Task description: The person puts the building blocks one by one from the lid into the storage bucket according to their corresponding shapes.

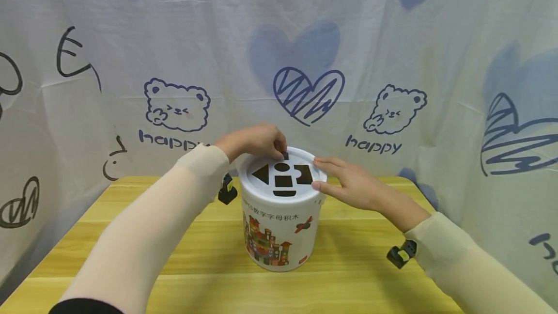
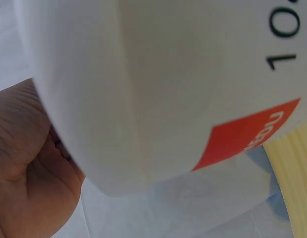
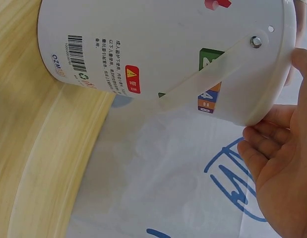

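A white lidded bucket (image 1: 279,231) of building blocks stands upright, printed with coloured block pictures and Chinese writing. Its white lid (image 1: 267,192) has several dark shaped holes, among them a triangle, a circle and a square. At the lid's far edge my left hand (image 1: 260,140) bends its fingers and pinches the rim by a dark slot; the left wrist view has its fingertips hidden behind the bucket (image 2: 158,94). On the right side of the rim my right hand (image 1: 355,184) rests with fingers extended, and in the right wrist view its fingers (image 3: 257,144) touch the lid's edge.
The bucket stands on a yellow wood-grain table (image 1: 200,275). A white plastic handle (image 3: 208,77) hangs against its side. Behind the table hangs a pale curtain (image 1: 244,62) with blue hearts and bear drawings. Small black cameras (image 1: 402,254) are worn at both wrists.
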`<move>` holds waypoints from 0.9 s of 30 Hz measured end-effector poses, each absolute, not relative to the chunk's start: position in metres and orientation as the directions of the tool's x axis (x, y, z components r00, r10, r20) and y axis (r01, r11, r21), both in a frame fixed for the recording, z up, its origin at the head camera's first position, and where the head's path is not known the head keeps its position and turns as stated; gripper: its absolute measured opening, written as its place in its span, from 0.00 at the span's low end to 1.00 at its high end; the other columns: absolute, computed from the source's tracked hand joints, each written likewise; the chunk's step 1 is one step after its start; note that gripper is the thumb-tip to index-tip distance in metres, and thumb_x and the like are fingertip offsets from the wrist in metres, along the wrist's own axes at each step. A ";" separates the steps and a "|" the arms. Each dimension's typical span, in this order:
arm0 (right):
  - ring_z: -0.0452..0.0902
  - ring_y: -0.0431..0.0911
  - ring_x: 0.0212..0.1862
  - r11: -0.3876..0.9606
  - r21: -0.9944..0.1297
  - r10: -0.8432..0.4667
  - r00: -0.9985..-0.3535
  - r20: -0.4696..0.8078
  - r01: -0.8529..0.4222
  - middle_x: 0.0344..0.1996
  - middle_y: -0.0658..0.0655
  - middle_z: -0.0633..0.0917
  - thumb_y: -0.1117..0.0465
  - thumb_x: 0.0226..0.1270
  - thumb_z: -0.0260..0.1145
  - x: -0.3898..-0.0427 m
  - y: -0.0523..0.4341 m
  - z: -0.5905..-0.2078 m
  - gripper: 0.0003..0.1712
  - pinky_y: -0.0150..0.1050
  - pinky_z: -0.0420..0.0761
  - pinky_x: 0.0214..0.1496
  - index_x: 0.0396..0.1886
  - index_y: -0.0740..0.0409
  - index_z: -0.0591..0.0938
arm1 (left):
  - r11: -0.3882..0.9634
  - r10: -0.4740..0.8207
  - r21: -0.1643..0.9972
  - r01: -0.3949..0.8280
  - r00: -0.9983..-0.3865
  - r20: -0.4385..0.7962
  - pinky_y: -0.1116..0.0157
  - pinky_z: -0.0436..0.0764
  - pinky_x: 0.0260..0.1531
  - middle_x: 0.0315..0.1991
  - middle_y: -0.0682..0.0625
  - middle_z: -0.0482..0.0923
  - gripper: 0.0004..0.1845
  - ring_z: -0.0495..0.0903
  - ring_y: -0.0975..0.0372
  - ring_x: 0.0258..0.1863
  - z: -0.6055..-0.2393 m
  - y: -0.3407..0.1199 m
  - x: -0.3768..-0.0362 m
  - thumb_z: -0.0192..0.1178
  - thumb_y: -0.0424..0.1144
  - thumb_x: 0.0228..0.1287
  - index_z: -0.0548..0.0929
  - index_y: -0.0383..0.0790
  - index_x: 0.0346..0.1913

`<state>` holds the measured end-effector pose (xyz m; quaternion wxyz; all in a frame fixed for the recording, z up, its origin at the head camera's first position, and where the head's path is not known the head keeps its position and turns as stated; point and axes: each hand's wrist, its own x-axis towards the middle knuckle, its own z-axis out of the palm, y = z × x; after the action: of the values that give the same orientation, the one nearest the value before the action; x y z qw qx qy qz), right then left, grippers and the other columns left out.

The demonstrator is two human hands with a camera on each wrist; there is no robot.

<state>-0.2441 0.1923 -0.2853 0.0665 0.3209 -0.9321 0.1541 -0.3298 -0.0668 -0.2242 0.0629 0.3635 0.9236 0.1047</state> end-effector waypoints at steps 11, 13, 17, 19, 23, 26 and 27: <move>0.61 0.58 0.70 0.746 -0.252 -0.576 -0.787 0.220 -0.617 0.73 0.56 0.64 0.31 0.70 0.52 -0.243 0.192 -0.285 0.43 0.60 0.64 0.69 0.75 0.52 0.64 | 0.669 0.713 0.292 0.683 -0.702 0.009 0.65 0.81 0.44 0.39 0.48 0.84 0.13 0.80 0.58 0.41 -0.220 -0.077 -0.328 0.66 0.38 0.62 0.85 0.36 0.47; 0.61 0.58 0.70 0.747 -0.251 -0.576 -0.787 0.220 -0.616 0.73 0.56 0.64 0.31 0.70 0.52 -0.243 0.192 -0.285 0.43 0.60 0.63 0.69 0.75 0.52 0.64 | 0.656 0.716 0.316 0.686 -0.697 0.026 0.64 0.81 0.45 0.39 0.48 0.83 0.14 0.80 0.58 0.41 -0.218 -0.082 -0.326 0.66 0.38 0.62 0.84 0.36 0.48; 0.61 0.57 0.71 0.747 -0.247 -0.576 -0.786 0.223 -0.618 0.73 0.55 0.64 0.32 0.70 0.52 -0.244 0.192 -0.285 0.43 0.60 0.63 0.69 0.75 0.52 0.64 | 0.644 0.711 0.339 0.685 -0.700 0.064 0.62 0.81 0.46 0.41 0.48 0.83 0.15 0.80 0.57 0.43 -0.214 -0.092 -0.321 0.66 0.39 0.63 0.84 0.36 0.49; 0.61 0.57 0.71 0.746 -0.246 -0.578 -0.785 0.225 -0.619 0.73 0.55 0.64 0.32 0.70 0.52 -0.243 0.192 -0.285 0.43 0.59 0.63 0.70 0.75 0.52 0.64 | 0.645 0.704 0.342 0.683 -0.706 0.082 0.62 0.81 0.47 0.42 0.47 0.83 0.15 0.79 0.57 0.44 -0.212 -0.098 -0.318 0.66 0.40 0.63 0.83 0.36 0.50; 0.60 0.57 0.71 0.743 -0.240 -0.582 -0.781 0.228 -0.624 0.73 0.55 0.63 0.32 0.70 0.52 -0.243 0.192 -0.285 0.43 0.59 0.62 0.70 0.75 0.53 0.64 | 0.660 0.681 0.343 0.668 -0.725 0.101 0.59 0.80 0.51 0.48 0.47 0.82 0.19 0.79 0.56 0.49 -0.208 -0.111 -0.310 0.66 0.43 0.63 0.82 0.38 0.54; 0.60 0.58 0.71 0.742 -0.239 -0.583 -0.779 0.231 -0.626 0.73 0.55 0.63 0.33 0.71 0.52 -0.243 0.192 -0.285 0.43 0.60 0.62 0.70 0.75 0.53 0.64 | 0.670 0.664 0.348 0.656 -0.739 0.114 0.54 0.77 0.56 0.54 0.46 0.80 0.22 0.76 0.54 0.54 -0.207 -0.120 -0.303 0.66 0.45 0.64 0.80 0.38 0.57; 0.60 0.58 0.71 0.741 -0.243 -0.583 -0.779 0.232 -0.626 0.73 0.55 0.63 0.33 0.70 0.52 -0.243 0.192 -0.285 0.42 0.60 0.62 0.70 0.75 0.53 0.64 | 0.675 0.657 0.348 0.650 -0.745 0.117 0.52 0.76 0.57 0.55 0.46 0.79 0.23 0.75 0.53 0.56 -0.207 -0.123 -0.302 0.66 0.46 0.64 0.80 0.39 0.58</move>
<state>-0.2428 0.1921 -0.2853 0.0705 0.3250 -0.9302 0.1552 -0.3021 -0.1227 -0.2071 0.0092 0.3571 0.9152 0.1868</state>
